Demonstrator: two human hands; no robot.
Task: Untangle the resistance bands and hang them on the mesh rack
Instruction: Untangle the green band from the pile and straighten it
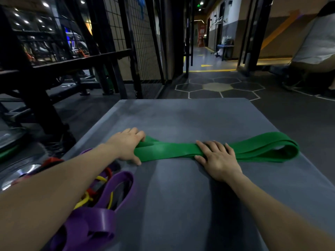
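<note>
While the green band point(172, 150) is lying across the mat point(181, 196), the left hand point(126, 145) is gripping its 9 o'clock end and the right hand point(217, 160) (fingers straight) is pressing its middle.

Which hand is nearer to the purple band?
Left. The left hand grips the green band just above the purple band; the right hand presses the green band farther right.
</note>
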